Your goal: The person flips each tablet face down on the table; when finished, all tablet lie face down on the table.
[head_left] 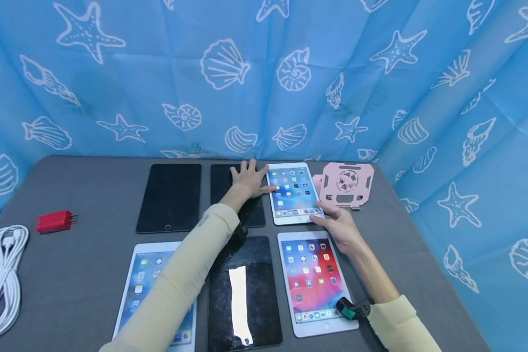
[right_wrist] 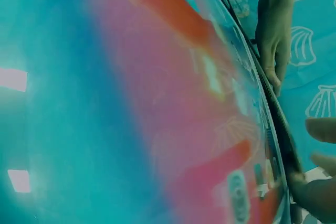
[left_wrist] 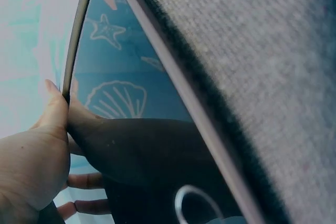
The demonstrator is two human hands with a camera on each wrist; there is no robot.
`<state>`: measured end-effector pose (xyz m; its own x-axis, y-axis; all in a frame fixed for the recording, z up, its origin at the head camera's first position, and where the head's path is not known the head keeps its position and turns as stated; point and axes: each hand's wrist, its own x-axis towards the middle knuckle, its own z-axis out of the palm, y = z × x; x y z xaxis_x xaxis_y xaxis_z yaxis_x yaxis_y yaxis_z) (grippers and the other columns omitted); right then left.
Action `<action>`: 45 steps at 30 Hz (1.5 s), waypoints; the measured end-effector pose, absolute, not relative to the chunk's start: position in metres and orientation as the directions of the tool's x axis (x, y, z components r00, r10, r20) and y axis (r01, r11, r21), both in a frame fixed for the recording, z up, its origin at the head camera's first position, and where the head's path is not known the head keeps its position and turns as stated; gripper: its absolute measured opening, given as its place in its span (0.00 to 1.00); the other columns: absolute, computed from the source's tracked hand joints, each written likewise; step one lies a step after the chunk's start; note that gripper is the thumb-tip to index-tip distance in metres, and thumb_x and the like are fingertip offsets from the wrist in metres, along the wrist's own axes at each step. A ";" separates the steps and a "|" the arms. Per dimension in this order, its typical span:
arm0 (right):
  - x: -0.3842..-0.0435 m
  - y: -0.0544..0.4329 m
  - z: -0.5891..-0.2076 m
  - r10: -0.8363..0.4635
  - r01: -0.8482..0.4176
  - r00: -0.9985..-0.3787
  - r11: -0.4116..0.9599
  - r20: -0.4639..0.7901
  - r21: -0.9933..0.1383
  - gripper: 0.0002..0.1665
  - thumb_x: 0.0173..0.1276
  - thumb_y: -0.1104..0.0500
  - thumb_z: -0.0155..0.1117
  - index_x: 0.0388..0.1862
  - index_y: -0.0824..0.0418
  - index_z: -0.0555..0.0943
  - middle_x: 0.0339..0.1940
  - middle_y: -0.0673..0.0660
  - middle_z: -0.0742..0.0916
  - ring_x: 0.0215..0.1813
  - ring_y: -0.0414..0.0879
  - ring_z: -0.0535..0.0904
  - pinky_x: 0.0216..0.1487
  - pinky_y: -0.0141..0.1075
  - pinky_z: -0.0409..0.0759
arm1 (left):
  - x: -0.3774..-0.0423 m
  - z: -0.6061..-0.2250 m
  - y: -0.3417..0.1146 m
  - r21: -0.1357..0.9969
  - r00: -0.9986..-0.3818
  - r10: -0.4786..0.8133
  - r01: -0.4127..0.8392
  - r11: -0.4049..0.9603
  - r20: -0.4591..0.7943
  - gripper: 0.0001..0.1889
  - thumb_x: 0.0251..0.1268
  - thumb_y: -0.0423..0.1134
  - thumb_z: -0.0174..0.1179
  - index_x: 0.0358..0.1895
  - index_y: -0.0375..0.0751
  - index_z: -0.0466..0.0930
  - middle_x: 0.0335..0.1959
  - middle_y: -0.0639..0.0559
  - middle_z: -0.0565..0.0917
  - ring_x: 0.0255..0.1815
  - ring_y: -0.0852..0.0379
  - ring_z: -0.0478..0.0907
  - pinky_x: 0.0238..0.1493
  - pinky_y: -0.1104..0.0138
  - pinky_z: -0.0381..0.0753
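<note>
Red-screened tablet [head_left: 312, 278] in near row; beyond it, right hand [head_left: 341, 227] at near right corner of white tablet [head_left: 292, 193] in back row, pinch or mere touch: can't tell. Probably best: light nudges, 2 hands, edges only. Long axis roughly near-far, top end away. Left hand [head_left: 248, 183], fingers spread, at left edge.

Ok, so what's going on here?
Someone is handling the lit white tablet in the back row. The left hand is spread over a dark tablet, thumb at the white one's left edge; the right hand touches its lower right corner. A pink cut-out piece sits beside it, and four more tablets, two lit and two dark, lie on the gray table.
</note>
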<state>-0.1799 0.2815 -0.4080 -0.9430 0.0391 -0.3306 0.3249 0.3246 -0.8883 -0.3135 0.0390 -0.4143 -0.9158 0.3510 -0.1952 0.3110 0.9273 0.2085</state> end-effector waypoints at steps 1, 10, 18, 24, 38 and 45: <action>-0.180 0.281 -0.408 0.047 0.323 -0.944 0.319 -0.326 -0.891 0.41 0.76 0.58 0.63 0.83 0.57 0.59 0.80 0.64 0.67 0.66 0.52 0.73 0.68 0.38 0.77 | -0.313 -0.414 0.039 0.213 -0.915 0.354 0.313 0.925 -0.194 0.42 0.74 0.71 0.45 0.84 0.60 0.48 0.84 0.40 0.47 0.83 0.37 0.47 0.77 0.35 0.53; -0.182 0.279 -0.400 0.029 0.216 -0.976 0.213 -0.215 -0.953 0.48 0.70 0.66 0.68 0.84 0.57 0.56 0.75 0.65 0.68 0.51 0.31 0.81 0.52 0.20 0.80 | -0.308 -0.413 0.037 0.212 -0.926 0.337 0.300 0.930 -0.171 0.41 0.74 0.70 0.47 0.84 0.60 0.49 0.82 0.41 0.50 0.81 0.37 0.50 0.77 0.37 0.54; -0.178 0.277 -0.398 0.025 0.182 -0.983 0.260 -0.182 -0.948 0.48 0.68 0.67 0.69 0.83 0.57 0.59 0.70 0.65 0.71 0.53 0.31 0.83 0.52 0.21 0.80 | -0.309 -0.419 0.037 0.239 -0.924 0.359 0.322 0.916 -0.132 0.42 0.72 0.70 0.50 0.83 0.58 0.53 0.81 0.38 0.52 0.81 0.36 0.50 0.78 0.38 0.52; -0.174 0.273 -0.390 0.056 0.149 -0.989 0.276 -0.139 -0.950 0.44 0.70 0.67 0.67 0.82 0.55 0.62 0.71 0.65 0.75 0.51 0.28 0.82 0.52 0.21 0.79 | -0.308 -0.424 0.042 0.224 -0.917 0.384 0.354 0.908 -0.106 0.41 0.73 0.69 0.50 0.82 0.56 0.56 0.80 0.39 0.56 0.80 0.38 0.53 0.77 0.41 0.53; -0.169 0.253 -0.372 -0.072 -0.121 -0.992 0.309 0.104 -0.943 0.44 0.64 0.79 0.62 0.79 0.67 0.63 0.72 0.68 0.69 0.51 0.32 0.80 0.52 0.20 0.81 | -0.305 -0.414 0.053 0.451 -0.850 0.526 0.471 0.758 0.003 0.42 0.74 0.70 0.47 0.84 0.63 0.44 0.70 0.43 0.76 0.63 0.46 0.78 0.60 0.51 0.74; -0.172 0.241 -0.372 -0.144 -0.251 -0.967 0.391 0.211 -0.885 0.44 0.60 0.78 0.64 0.77 0.65 0.67 0.68 0.67 0.73 0.57 0.47 0.79 0.50 0.24 0.82 | -0.307 -0.396 0.052 0.688 -0.837 0.544 0.425 0.588 0.051 0.40 0.77 0.68 0.43 0.82 0.75 0.31 0.70 0.37 0.77 0.64 0.39 0.81 0.62 0.46 0.79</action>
<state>-0.1716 0.2405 -0.3716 -0.9669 -0.1438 0.2107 -0.2511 0.3912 -0.8854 -0.3070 0.0521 -0.3959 -0.8372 0.5445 0.0509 0.4245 0.5885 0.6881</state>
